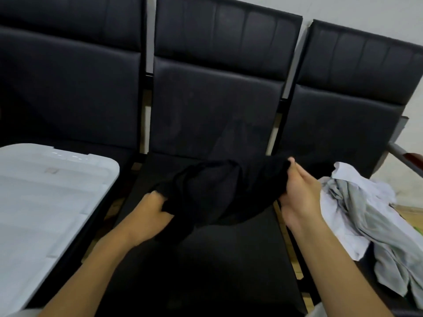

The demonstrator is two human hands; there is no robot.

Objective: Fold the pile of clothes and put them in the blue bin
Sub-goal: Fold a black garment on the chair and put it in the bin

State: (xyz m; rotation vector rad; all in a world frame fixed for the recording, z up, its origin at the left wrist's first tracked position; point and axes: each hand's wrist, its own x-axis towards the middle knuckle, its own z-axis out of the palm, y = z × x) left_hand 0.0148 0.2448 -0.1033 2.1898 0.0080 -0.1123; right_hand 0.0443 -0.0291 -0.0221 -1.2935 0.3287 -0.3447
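So from my feed, far left there's a pale plastic bin lid (45, 191) sitting on the left seat (68, 92) of a row of three dark padded chairs; it looks whitish-blue to me, and I can't see into the bin itself from this angle. Moving right, the left hand (151, 209) has its fingers curled into a bunch of the black garment (206, 191), gripping the left end of it. The garment hangs stretched and a bit saggy between both hands, held just above the front part of the middle seat (206, 259), and honestly it's black on black, so I can't tell whether the lowest fold is touching the cushion or not. Can't tell what kind of clothing it is either, too dark and bunched. On the other end, the right hand (299, 191) is clamped on the garment's right edge, thumb on top pinching the fabric against the fingers. Just beside that hand, on the right seat (338, 124), lies the pile of clothes (366, 213), a crumpled heap of white and light grey stuff spilling toward the seat's front edge. Behind everything is a plain light wall (343, 8).
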